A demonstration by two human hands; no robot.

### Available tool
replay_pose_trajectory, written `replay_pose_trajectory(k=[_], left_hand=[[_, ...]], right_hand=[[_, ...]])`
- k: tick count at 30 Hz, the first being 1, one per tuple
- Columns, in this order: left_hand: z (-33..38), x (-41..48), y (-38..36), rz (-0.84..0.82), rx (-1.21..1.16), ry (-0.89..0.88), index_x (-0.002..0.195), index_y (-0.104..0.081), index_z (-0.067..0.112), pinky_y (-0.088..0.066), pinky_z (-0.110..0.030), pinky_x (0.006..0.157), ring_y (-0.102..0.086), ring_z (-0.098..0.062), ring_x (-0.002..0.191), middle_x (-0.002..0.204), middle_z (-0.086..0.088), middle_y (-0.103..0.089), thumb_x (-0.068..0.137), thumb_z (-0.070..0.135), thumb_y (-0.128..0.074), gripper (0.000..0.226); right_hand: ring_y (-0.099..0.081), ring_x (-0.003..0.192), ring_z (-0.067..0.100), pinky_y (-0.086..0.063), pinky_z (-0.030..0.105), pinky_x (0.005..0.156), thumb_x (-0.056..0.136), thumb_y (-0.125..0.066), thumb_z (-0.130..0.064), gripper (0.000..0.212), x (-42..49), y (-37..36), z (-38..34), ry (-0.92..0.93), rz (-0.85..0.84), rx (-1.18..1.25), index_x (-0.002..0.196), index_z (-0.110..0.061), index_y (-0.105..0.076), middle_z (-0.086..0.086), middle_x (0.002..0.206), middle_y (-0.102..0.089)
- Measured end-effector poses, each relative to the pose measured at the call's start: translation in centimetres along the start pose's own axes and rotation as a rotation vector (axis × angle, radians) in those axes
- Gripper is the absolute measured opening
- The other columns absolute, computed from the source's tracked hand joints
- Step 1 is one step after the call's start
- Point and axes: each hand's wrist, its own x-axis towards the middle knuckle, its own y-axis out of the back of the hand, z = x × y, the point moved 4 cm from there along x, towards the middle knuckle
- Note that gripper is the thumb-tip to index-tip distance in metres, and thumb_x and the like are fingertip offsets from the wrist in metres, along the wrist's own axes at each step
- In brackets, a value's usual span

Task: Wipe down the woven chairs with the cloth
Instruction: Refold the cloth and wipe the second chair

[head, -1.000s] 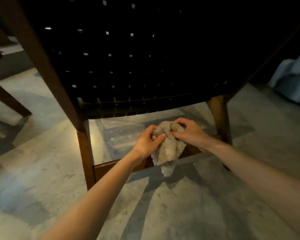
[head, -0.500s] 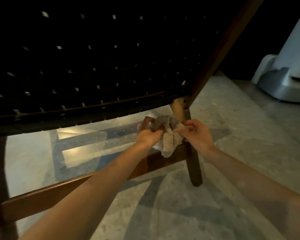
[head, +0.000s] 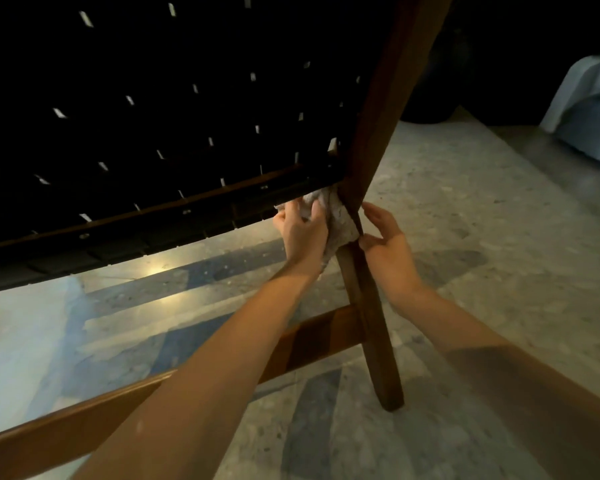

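Cloth looks soft and limp; I hold it wadded in my left hand, fingers curled, against the rigid chair leg; right hand rests loose-fingered beside.

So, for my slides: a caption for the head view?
Left hand holds the cloth against the chair leg; right hand open beside it.

No writing, label, brand mark, number or sign can be read here. The dark weave and wooden frame of the woven chair carry none, nor does the cloth, the speckled stone floor, or the pale object at the right edge, which is dim and blurred.
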Motion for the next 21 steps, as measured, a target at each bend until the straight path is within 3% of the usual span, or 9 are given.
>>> replay_pose_trajectory(k=[2,4,7,9,11,12,14,17,21], left_hand=[[-0.1,-0.3,-0.7,-0.027,-0.076,0.017,0.128,-0.049,0.010,-0.045,-0.037,0.100,-0.045,-0.025,0.118,0.134,-0.015,-0.032,0.100,0.022,-0.044,0.031],[-0.3,-0.8,-1.2,-0.011,-0.142,0.018,0.130,-0.048,0.008,-0.043,-0.027,0.101,-0.041,-0.023,0.124,0.138,-0.013,-0.027,0.100,0.021,-0.043,0.034],[-0.6,-1.3,-1.6,0.036,-0.133,-0.026,0.129,-0.052,0.006,-0.040,-0.022,0.101,-0.043,-0.022,0.126,0.140,-0.013,-0.034,0.099,0.017,-0.045,0.033],[-1.7,-1.7,-1.5,0.032,-0.026,-0.049,0.128,-0.053,0.005,-0.037,-0.011,0.093,-0.045,-0.022,0.123,0.136,-0.013,-0.041,0.098,0.015,-0.048,0.032],[-4.3,-2.7,-1.3,-0.018,0.033,0.043,0.128,-0.053,0.009,-0.039,-0.015,0.097,-0.050,-0.024,0.119,0.132,-0.013,-0.049,0.097,0.017,-0.049,0.032],[-5.8,-3.6,-1.4,-0.065,0.023,0.133,0.125,-0.053,0.015,-0.044,-0.028,0.100,-0.054,-0.025,0.115,0.128,-0.012,-0.054,0.097,0.019,-0.049,0.028],[-7.7,-5.3,-1.5,-0.131,-0.025,0.271,0.110,-0.053,0.023,-0.053,-0.044,0.089,-0.062,-0.024,0.103,0.115,-0.011,-0.061,0.098,0.021,-0.049,0.013],[-7.5,-5.1,-1.4,-0.090,-0.040,0.332,0.095,-0.050,0.028,-0.057,-0.030,0.072,-0.065,-0.017,0.091,0.105,-0.008,-0.065,0.098,0.023,-0.048,0.006],[-4.6,-2.8,-1.0,-0.023,-0.155,0.186,0.098,-0.056,0.020,-0.056,-0.023,0.073,-0.063,-0.015,0.091,0.106,-0.010,-0.064,0.098,0.020,-0.048,0.008]], right_hand=[[-0.064,0.075,-0.010,-0.057,0.023,0.063,0.094,-0.037,0.009,0.050,0.1,-0.2,0.6,-0.012,-0.023,0.061,0.126,-0.030,-0.047,-0.037,0.081,-0.062],[-0.063,0.082,-0.012,-0.053,0.014,0.065,0.094,-0.036,0.009,0.050,0.1,-0.3,0.7,-0.010,-0.041,0.120,0.123,-0.030,-0.050,-0.029,0.098,-0.059],[-0.063,0.093,-0.004,-0.054,0.016,0.073,0.097,-0.034,0.004,0.045,0.1,-0.5,0.9,-0.012,-0.052,0.145,0.123,-0.029,-0.051,-0.017,0.111,-0.059],[-0.061,0.100,0.001,-0.055,0.020,0.079,0.098,-0.033,0.001,0.045,0.2,-0.6,1.1,-0.015,-0.026,0.145,0.124,-0.029,-0.052,-0.016,0.112,-0.060],[-0.058,0.102,-0.003,-0.051,0.014,0.083,0.098,-0.031,0.000,0.045,0.2,-0.7,1.3,-0.007,-0.004,0.128,0.126,-0.027,-0.053,-0.017,0.110,-0.059],[-0.057,0.102,-0.005,-0.049,0.010,0.082,0.098,-0.031,0.000,0.045,0.2,-0.7,1.4,-0.006,0.009,0.128,0.127,-0.024,-0.054,-0.018,0.110,-0.059],[-0.057,0.099,-0.006,-0.047,0.006,0.080,0.098,-0.031,0.000,0.043,0.0,-0.7,1.6,-0.011,0.037,0.131,0.127,-0.021,-0.056,-0.019,0.106,-0.059],[-0.059,0.097,-0.004,-0.048,0.010,0.080,0.097,-0.031,0.001,0.043,0.1,-0.5,1.9,-0.035,0.032,0.144,0.124,-0.022,-0.056,-0.015,0.104,-0.062],[-0.061,0.098,-0.001,-0.050,0.014,0.078,0.097,-0.031,-0.001,0.043,0.1,-0.3,2.1,-0.060,0.013,0.171,0.124,-0.022,-0.057,-0.016,0.105,-0.063]])
